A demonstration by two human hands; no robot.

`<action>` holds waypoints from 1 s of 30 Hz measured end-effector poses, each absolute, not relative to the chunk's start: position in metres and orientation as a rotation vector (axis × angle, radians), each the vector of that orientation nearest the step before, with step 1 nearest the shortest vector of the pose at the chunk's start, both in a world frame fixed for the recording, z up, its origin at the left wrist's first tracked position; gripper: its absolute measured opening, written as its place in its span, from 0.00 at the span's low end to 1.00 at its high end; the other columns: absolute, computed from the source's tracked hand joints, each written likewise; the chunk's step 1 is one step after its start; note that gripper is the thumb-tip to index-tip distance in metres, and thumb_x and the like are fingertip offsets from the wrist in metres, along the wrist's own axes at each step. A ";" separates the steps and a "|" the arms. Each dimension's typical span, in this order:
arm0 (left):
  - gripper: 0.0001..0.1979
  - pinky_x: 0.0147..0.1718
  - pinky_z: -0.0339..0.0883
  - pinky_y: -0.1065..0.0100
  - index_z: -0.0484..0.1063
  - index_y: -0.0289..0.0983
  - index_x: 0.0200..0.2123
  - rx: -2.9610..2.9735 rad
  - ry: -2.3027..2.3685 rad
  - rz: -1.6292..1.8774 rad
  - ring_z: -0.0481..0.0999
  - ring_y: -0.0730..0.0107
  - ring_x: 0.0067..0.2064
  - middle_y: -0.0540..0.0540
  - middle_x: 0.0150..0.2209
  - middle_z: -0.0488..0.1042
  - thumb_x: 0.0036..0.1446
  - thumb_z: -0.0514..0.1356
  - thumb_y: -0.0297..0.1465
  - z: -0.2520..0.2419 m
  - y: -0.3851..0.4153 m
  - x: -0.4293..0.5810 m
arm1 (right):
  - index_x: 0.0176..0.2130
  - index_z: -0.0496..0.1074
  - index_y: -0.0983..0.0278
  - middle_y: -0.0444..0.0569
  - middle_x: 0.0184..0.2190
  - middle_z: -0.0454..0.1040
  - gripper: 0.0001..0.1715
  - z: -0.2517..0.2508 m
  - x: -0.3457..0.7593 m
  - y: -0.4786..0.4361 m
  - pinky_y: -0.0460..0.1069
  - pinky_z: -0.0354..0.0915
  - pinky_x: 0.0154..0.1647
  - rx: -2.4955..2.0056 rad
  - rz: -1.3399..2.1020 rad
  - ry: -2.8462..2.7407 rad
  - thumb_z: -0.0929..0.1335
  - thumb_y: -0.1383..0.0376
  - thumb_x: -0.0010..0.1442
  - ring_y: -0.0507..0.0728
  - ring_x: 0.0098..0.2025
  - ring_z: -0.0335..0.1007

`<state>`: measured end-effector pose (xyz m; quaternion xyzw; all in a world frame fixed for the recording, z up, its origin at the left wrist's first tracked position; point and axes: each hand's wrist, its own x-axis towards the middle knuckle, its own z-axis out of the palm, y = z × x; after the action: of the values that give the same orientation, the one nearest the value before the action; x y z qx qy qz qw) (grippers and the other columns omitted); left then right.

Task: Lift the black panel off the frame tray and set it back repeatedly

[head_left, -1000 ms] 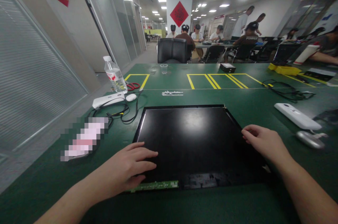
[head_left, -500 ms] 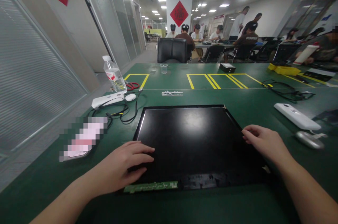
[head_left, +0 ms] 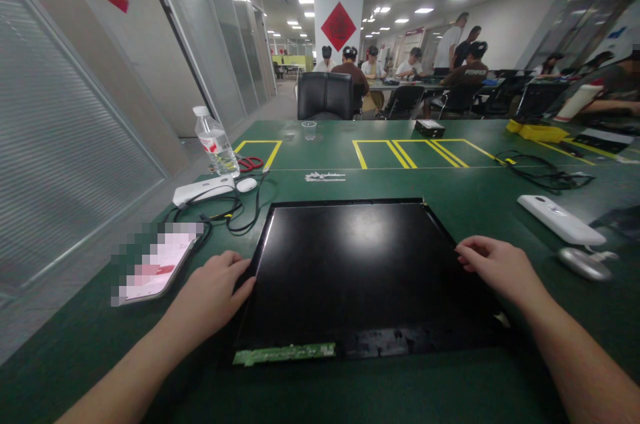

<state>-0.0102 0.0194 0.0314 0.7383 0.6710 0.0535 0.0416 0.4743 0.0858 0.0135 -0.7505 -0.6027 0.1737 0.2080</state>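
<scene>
A large black LCD display panel [head_left: 350, 264] lies flat on the green table in front of me. A narrow green circuit board [head_left: 285, 353] sits along its near left edge. At the panel's left edge, my left hand [head_left: 215, 294] has its thumb and fingers closed on the dark frame. On the opposite side, my right hand [head_left: 500, 271] pinches the right edge with its fingertips together. The undersides of the fingers are hidden on both hands.
Left of the panel are a phone [head_left: 163, 261], black cables [head_left: 245, 224], a white power bank [head_left: 204, 190], red-handled scissors [head_left: 250, 163] and a water bottle [head_left: 216, 143]. Another white device [head_left: 560, 220] and a silver mouse-like object [head_left: 584, 264] lie to the right. People sit farther back.
My left hand has moved left, from over the screen surface to the panel's left edge, and its fingers have closed there. My right hand stays at the right edge.
</scene>
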 end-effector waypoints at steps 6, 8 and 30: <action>0.21 0.45 0.70 0.51 0.79 0.34 0.45 2.234 2.033 0.159 0.77 0.45 0.44 0.33 0.43 0.77 0.60 0.51 0.38 0.032 0.021 -0.009 | 0.29 0.76 0.58 0.46 0.27 0.80 0.15 0.015 0.474 0.087 0.53 0.68 0.38 -2.077 0.567 -1.626 0.64 0.53 0.54 0.59 0.29 0.77; 0.22 0.45 0.70 0.51 0.79 0.33 0.45 2.235 2.033 0.156 0.77 0.45 0.44 0.33 0.43 0.77 0.60 0.50 0.38 0.032 0.021 -0.009 | 0.30 0.76 0.58 0.47 0.27 0.81 0.15 0.015 0.475 0.087 0.53 0.68 0.39 -2.076 0.567 -1.627 0.64 0.54 0.54 0.59 0.29 0.78; 0.09 0.38 0.68 0.55 0.73 0.39 0.33 1.978 1.996 0.529 0.76 0.51 0.37 0.42 0.37 0.72 0.51 0.55 0.35 0.030 0.024 -0.010 | 0.36 0.75 0.57 0.50 0.31 0.79 0.17 0.011 0.482 0.088 0.55 0.65 0.33 -2.208 0.367 -1.681 0.65 0.53 0.51 0.63 0.33 0.75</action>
<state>-0.0105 0.0244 0.0297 0.6848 0.6912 0.1831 0.1406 0.4817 0.0885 0.0113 -0.7772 -0.5917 0.1294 0.1704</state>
